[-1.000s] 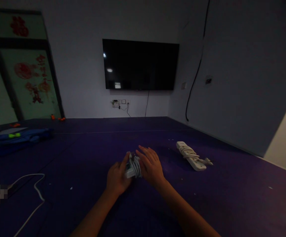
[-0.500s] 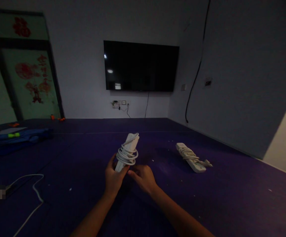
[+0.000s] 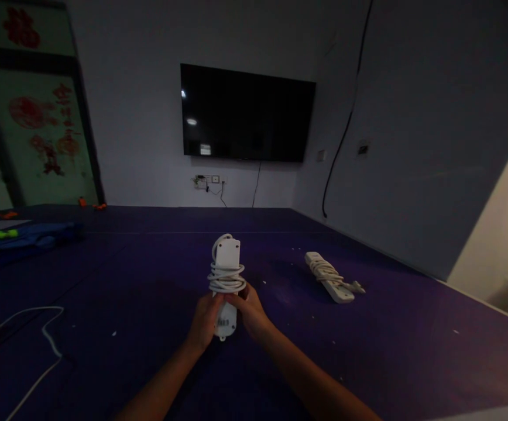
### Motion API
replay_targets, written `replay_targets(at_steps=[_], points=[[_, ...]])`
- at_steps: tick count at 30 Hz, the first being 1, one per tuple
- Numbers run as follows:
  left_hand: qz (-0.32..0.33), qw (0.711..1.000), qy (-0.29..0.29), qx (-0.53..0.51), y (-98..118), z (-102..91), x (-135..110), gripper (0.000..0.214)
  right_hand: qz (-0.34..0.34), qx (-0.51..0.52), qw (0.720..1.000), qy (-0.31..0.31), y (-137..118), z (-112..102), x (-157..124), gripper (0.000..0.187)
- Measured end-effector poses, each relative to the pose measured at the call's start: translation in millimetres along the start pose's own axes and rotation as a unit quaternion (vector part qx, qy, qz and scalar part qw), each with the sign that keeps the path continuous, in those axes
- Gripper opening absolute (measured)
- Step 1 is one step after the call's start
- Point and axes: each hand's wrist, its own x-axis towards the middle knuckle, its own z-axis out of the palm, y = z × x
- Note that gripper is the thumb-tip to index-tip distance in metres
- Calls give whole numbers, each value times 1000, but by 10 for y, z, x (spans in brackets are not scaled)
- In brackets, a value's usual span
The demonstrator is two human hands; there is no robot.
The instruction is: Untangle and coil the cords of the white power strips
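Mostly it is dim here, with a grey wall (image 3: 135, 117) and a wide purple surface (image 3: 105, 365) that runs back to it. A big black TV (image 3: 247, 114) hangs on the wall. A blue cloth (image 3: 52, 234) lies far off to the left, and a thin white wire (image 3: 38, 379) lies nearer on that side. The other strip (image 3: 333, 283) rests to the right, wrapped up too. In the middle, both hands are closed on the white strip (image 3: 227, 254): the left hand (image 3: 204, 318) on its left edge, the right hand (image 3: 251, 310) on its right. Its far end points up; whether its low end touches the surface is hard to tell. The cord (image 3: 226, 282) goes round it in loops, just above the thumbs. The loops might slip off if a thumb pushes them, and the white strip could fall if both hands let go. Under the TV, little sockets (image 3: 215, 179) seem to hold a plug (image 3: 223, 183).
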Motion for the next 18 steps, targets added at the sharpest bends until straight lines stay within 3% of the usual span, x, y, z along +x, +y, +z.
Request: replay_targets(at_steps=[4, 8, 12, 17, 18], points=[[44, 988, -60, 134, 15, -20, -27, 58, 57, -6, 995, 78, -34, -13, 47, 38], [87, 949, -77, 293, 36, -67, -38, 63, 68, -18, 990, 122, -247, -299, 139, 39], [85, 920, -64, 377, 26, -102, -28, 64, 19, -112, 965, 237, -780, -954, 139, 39], [86, 890, -96, 438, 17, -33, -43, 62, 7, -143, 910, 389, -1697, -2034, 33, 23], [84, 887, -102, 442, 16, -14, -49, 63, 8, -163, 888, 429, -1862, -2247, 19, 19]])
